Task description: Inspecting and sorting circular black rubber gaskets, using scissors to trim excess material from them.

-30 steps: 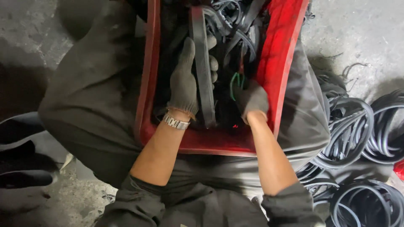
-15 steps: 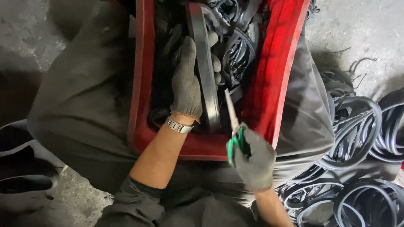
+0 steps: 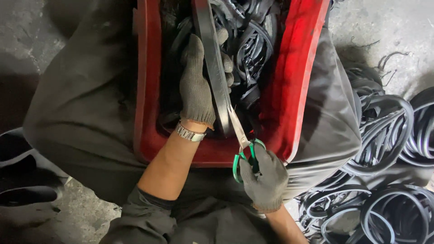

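Observation:
A red plastic crate [image 3: 298, 77] rests on my lap, full of black rubber strips and rings. My left hand [image 3: 196, 86], in a grey knit glove with a metal watch at the wrist, grips a wide black rubber strip [image 3: 212, 63] that runs up out of the crate. My right hand [image 3: 264, 178], also gloved, holds green-handled scissors [image 3: 242, 142]. Their blades point up and touch the lower end of the strip.
A heap of black rubber rings [image 3: 384, 180] lies on the concrete floor to my right. Dark shoes [image 3: 22, 185] sit at the lower left. Grey trousers [image 3: 86, 99] surround the crate on both sides.
My right hand left the inside of the crate, came back toward me holding the scissors, then brought the blades up to the strip's lower end. My left hand kept its grip.

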